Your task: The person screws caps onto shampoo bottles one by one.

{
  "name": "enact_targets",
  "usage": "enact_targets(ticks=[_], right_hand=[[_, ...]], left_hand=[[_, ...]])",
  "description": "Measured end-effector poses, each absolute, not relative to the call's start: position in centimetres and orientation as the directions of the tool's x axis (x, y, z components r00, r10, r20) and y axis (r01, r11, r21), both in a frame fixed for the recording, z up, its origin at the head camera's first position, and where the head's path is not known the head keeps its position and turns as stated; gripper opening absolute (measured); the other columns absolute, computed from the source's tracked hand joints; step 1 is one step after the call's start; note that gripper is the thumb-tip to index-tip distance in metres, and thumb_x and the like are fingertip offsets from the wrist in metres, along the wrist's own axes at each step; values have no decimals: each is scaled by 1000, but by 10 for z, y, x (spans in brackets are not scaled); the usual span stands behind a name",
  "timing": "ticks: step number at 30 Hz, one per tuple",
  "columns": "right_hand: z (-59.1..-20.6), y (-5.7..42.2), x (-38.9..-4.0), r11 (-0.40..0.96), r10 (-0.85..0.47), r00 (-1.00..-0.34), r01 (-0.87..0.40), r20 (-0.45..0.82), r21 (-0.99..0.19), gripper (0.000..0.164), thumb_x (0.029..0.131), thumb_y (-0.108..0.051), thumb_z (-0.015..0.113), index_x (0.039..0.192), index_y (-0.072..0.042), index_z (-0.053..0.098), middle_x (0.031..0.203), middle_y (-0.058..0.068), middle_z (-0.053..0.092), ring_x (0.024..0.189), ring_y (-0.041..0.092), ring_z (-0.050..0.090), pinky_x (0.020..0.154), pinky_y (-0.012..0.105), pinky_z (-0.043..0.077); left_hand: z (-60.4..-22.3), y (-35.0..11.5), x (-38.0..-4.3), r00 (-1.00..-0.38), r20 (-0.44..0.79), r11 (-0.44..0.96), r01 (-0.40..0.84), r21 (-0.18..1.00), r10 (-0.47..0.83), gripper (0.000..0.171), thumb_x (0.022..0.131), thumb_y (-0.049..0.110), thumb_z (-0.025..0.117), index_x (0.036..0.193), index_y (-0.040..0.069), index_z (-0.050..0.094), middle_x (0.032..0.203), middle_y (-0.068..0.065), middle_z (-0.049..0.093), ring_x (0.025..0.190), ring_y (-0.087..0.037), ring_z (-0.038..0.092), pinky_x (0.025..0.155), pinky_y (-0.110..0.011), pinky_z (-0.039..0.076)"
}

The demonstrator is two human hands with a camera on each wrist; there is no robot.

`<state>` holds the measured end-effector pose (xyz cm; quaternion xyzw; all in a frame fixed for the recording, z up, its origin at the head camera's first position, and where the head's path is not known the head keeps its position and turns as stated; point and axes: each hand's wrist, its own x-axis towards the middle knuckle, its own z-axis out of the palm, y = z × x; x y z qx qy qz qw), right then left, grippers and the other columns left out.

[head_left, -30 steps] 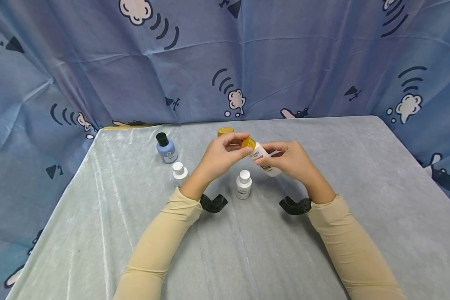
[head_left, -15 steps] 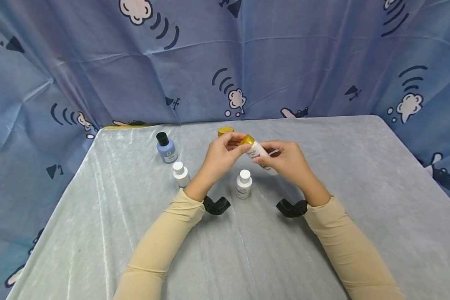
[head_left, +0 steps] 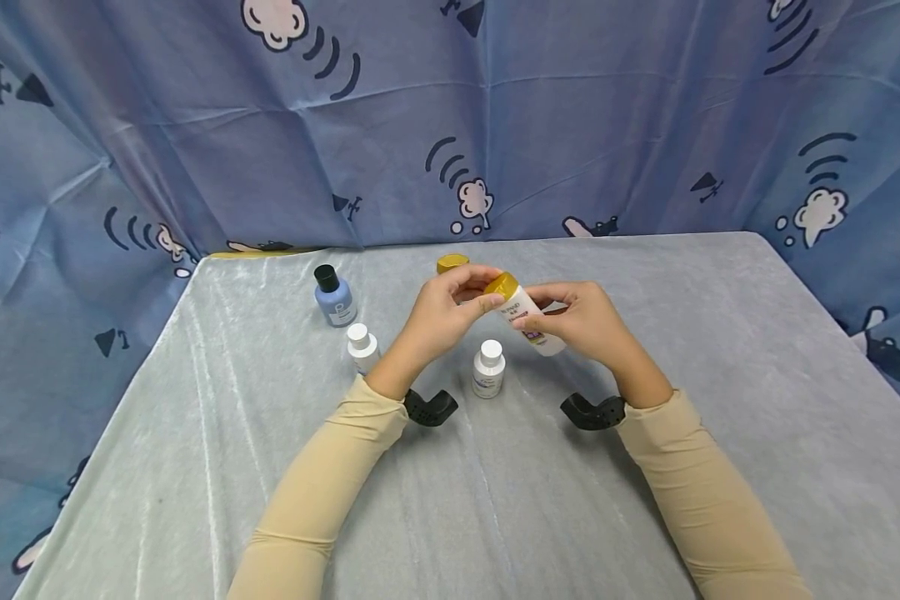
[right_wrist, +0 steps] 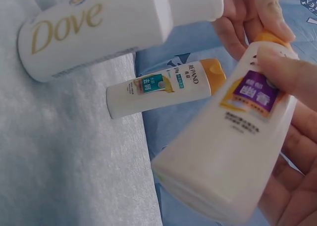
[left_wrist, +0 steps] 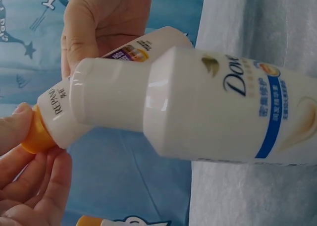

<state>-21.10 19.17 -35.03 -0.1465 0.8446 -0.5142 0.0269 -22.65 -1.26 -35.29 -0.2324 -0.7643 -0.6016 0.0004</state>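
Observation:
My right hand (head_left: 581, 321) grips the body of a white REPAND shampoo bottle (head_left: 546, 342), which is tilted with its base down to the right. The thumb and fingers of my left hand (head_left: 442, 312) pinch its yellow cap (head_left: 503, 286). The cap is seated on the bottle's top in the left wrist view. A purple and orange label shows on the bottle (right_wrist: 223, 146) in the right wrist view. Just below my hands, a small white Dove bottle (head_left: 488, 372) stands upright on the table.
Behind my left hand stands another yellow-capped REPAND bottle (head_left: 452, 262), mostly hidden. A white-capped bottle (head_left: 363, 347) is beside my left wrist, partly covered. Farther back on the left stands a blue bottle (head_left: 335, 302) with a black cap. A patterned blue curtain (head_left: 607, 125) hangs behind the table.
The held bottle turned its label partly away half a second ago and now shows it again. My right wrist shifted left, then back right. The standing bottles stay in place.

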Motion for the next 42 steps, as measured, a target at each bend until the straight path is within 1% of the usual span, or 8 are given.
enact_targets(ticks=[4,10,23,34,38,42], right_hand=[[-349,193,-211,425,-284,-956,-188,67,-885,40,74,-25,79,108,-5,68,92,16,67,70,14,67,61,30,57],[-350,194,-212,431,-290,-956,-173,45,-886,40,74,-25,79,107,-6,69,91,13,68,67,14,67,60,31,56],[-349,195,-211,450,-308,-950,-198,57,-871,38,74,-25,79,107,-7,70,89,10,68,73,12,65,62,31,54],[-348,196,-211,414,-341,-938,-212,65,-885,36,74,-22,79,105,-5,70,84,7,68,71,12,64,61,30,54],[-348,197,-211,406,-352,-934,-219,69,-887,36,74,-20,79,105,-4,70,84,7,68,72,12,64,61,30,54],[-351,195,-212,415,-328,-942,-210,70,-885,37,75,-22,78,107,-6,69,86,6,68,75,14,64,63,29,54]], left_hand=[[-352,-14,-226,-889,274,161,351,923,367,31,84,20,69,112,7,64,106,-5,66,93,-12,64,83,-23,52],[-349,-16,-224,-873,273,123,347,930,403,31,85,14,68,114,6,64,109,-7,66,93,-14,65,83,-25,53],[-346,-19,-225,-853,276,107,355,929,442,31,85,10,67,116,5,64,111,-9,65,91,-15,64,82,-26,53],[-344,-21,-224,-836,294,105,381,918,463,30,86,9,66,115,5,64,111,-8,65,92,-14,64,82,-25,53],[-344,-21,-223,-834,289,102,377,920,470,30,86,10,65,115,5,63,112,-8,64,93,-14,64,83,-25,53],[-346,-20,-224,-842,296,91,373,923,451,31,86,11,65,117,5,63,113,-8,64,94,-14,64,84,-26,53]])
